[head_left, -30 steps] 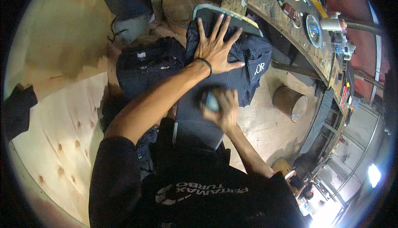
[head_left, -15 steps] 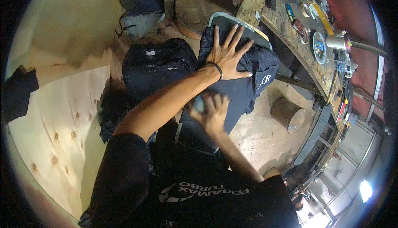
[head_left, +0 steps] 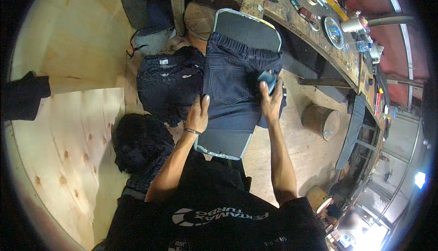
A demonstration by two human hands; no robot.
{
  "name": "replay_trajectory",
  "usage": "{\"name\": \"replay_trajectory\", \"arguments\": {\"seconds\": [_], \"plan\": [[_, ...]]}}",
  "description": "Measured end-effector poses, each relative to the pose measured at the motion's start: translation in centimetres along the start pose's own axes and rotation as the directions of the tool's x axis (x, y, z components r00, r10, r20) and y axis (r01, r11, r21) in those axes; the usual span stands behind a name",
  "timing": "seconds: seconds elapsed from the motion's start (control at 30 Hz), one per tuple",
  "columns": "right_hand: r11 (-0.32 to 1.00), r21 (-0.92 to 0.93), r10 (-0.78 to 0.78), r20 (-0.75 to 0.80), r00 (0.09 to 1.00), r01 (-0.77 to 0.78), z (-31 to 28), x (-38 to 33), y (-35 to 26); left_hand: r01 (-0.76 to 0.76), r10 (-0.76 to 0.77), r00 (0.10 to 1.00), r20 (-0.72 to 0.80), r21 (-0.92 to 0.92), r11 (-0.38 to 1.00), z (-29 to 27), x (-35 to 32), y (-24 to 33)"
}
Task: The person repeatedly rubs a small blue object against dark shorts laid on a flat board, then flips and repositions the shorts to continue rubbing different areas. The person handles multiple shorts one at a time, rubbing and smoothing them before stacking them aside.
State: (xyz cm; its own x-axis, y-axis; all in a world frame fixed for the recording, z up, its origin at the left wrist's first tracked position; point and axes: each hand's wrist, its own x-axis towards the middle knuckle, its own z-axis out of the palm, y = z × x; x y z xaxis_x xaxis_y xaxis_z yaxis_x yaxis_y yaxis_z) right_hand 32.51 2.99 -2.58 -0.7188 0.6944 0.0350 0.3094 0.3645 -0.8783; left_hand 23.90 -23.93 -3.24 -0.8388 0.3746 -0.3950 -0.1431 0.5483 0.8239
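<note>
Dark blue denim pants [head_left: 230, 84] with a gathered elastic waistband and a back pocket are pulled over a flat grey board [head_left: 223, 142] with a pale rim. The board's far and near ends stick out of the cloth. My left hand [head_left: 198, 116] is closed on the left edge of the pants, its thumb on top. At the right edge, my right hand [head_left: 272, 101] grips a small blue-grey block [head_left: 268, 80] against the cloth near the waistband. What kind of block this is cannot be made out.
Dark folded garments [head_left: 169, 82] lie left of the board, with a black cloth heap [head_left: 139, 143] nearer me. A wooden workbench [head_left: 315, 39] runs along the far right, bearing a dish [head_left: 334, 33] and a thread cone [head_left: 354, 24]. A round wooden stool [head_left: 320, 122] stands at right.
My left hand has left its spread, flat place on the upper cloth and now grips the left edge. My right hand has moved to the right edge with the block. Waistband and pocket now show.
</note>
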Motion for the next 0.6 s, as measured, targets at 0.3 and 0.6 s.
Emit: {"name": "replay_trajectory", "arguments": {"seconds": [0.3,0.6], "plan": [[0.989,-0.13,-0.086,-0.079,0.993,0.075,1.5,-0.8,-5.4,0.053,-0.086,0.988,0.125,0.242,0.969,-1.5,-1.9,-0.5],[0.998,-0.068,-0.024,-0.223,0.975,0.009,1.7,-8.6,-4.1,-0.066,0.06,0.997,0.038,0.18,0.981,1.3,-5.1,-6.7]]}}
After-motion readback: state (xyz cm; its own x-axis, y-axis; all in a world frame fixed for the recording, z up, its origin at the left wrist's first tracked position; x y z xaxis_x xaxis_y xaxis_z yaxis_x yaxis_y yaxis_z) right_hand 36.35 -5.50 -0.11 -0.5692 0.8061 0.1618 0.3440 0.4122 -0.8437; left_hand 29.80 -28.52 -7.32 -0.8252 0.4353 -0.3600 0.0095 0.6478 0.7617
